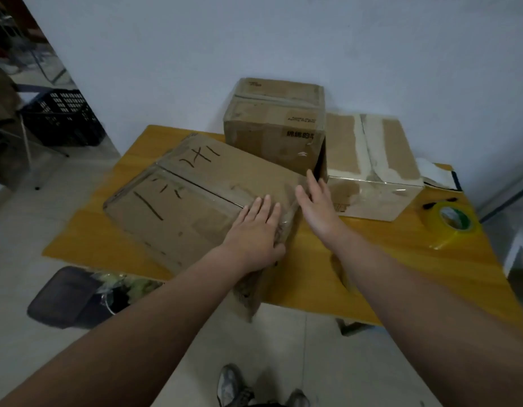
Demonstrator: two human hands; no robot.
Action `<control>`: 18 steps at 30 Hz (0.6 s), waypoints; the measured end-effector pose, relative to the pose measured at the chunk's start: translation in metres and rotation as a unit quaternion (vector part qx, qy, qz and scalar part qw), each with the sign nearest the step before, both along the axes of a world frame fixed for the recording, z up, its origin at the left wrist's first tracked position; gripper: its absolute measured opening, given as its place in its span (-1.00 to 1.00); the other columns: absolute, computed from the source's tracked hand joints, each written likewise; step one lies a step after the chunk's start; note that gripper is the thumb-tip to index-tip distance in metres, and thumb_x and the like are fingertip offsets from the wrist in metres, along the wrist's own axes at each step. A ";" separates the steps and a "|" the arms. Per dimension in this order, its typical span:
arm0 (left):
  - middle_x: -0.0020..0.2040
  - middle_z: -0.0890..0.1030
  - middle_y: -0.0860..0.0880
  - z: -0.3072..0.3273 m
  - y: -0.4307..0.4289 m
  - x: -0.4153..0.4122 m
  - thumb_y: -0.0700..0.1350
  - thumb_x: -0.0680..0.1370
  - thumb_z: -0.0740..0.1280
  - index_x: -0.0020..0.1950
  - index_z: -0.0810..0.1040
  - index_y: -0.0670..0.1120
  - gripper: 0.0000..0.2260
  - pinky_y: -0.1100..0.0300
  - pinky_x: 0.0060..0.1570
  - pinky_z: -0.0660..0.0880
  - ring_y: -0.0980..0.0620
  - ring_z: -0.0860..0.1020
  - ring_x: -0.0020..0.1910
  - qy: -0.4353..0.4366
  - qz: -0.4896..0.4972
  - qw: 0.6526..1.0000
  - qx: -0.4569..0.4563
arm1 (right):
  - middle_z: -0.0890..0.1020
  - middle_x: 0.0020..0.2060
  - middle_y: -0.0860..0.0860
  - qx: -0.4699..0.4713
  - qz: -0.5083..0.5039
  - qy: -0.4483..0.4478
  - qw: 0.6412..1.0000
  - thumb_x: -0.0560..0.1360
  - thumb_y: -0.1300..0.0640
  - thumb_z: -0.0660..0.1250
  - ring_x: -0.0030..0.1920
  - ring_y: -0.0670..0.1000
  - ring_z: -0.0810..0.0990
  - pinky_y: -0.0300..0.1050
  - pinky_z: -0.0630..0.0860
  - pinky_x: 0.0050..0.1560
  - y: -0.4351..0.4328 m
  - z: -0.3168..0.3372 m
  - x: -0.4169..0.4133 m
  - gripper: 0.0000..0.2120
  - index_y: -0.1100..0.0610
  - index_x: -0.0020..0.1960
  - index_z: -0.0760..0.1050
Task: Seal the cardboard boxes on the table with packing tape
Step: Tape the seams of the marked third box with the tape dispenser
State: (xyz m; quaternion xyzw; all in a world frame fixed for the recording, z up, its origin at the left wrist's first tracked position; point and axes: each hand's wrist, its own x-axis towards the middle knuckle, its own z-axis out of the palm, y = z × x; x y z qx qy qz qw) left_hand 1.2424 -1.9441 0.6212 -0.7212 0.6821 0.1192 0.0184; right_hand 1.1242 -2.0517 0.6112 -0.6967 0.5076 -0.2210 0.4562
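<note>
Large flat brown cardboard box with black marker strokes on its lid (195,198) lies skewed on the yellow wooden table (377,248). Its near-right corner overhangs the front edge. The lid seam runs from far-left to near-right and ends right under the left hand (254,230). There's a glossy film along the seam and over the right end, so I read this box as taped, with the end strip now being smoothed down.

Left hand: palm down on the lid at the right end, fingers straight and close together, pressing flat. The thumb drops along the end edge. No pinch.

Right hand (316,207): also flat, fingers straight and nearly together, pointing away from the body. It sits just beside the box's right end, in the gap before the small upright brown cardboard box (275,124) and the low wide brown box with torn pale strips on its lid (369,163). Can't tell if the palm touches the end face or hovers. It holds nothing.

Key relation: the roll of clear yellowish packing tape with a green core (454,221) lies flat on the table, well to the right of both hands and just in front of the low wide box. The right hand is clearly nearer and has open tabletop between, with nothing to reach over. The left would have to cross the body.

My call: right hand fetches the roll while the left pins the box. Risk: the overhanging corner tips if the left lifts early.
</note>
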 end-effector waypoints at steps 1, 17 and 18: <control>0.55 -0.19 -0.10 0.004 0.005 0.000 0.13 0.56 0.15 0.54 -0.18 -0.08 -0.28 0.06 0.43 -0.21 -0.05 -0.19 0.51 0.003 -0.015 1.000 0.010 | -0.07 0.54 -0.03 -0.031 0.039 0.037 0.998 0.58 -0.24 0.04 0.52 0.08 -0.06 0.12 0.01 0.47 -0.006 0.001 -0.001 -0.46 -0.20 0.51 0.01; 0.54 0.04 -0.16 -0.019 0.056 -0.055 0.40 0.47 -0.06 0.54 -0.12 -0.01 -0.23 -0.10 0.44 -0.01 -0.26 0.05 0.49 -0.137 0.076 0.985 -0.071 | 0.58 0.07 -0.01 -0.108 0.000 -0.101 0.989 0.63 0.03 0.09 -0.02 -0.09 0.52 -0.21 0.48 -0.04 0.043 -0.044 -0.087 -0.67 0.02 0.34 0.44; 0.54 0.06 -0.13 -0.019 0.054 -0.052 0.42 0.44 -0.12 0.54 -0.11 0.00 -0.22 -0.08 0.44 0.00 -0.25 0.06 0.49 -0.145 0.060 0.985 -0.070 | 0.56 0.07 0.02 -0.094 -0.036 -0.070 0.992 0.63 0.11 0.10 -0.07 -0.03 0.52 -0.14 0.47 -0.08 0.032 -0.051 -0.098 -0.66 0.06 0.37 0.40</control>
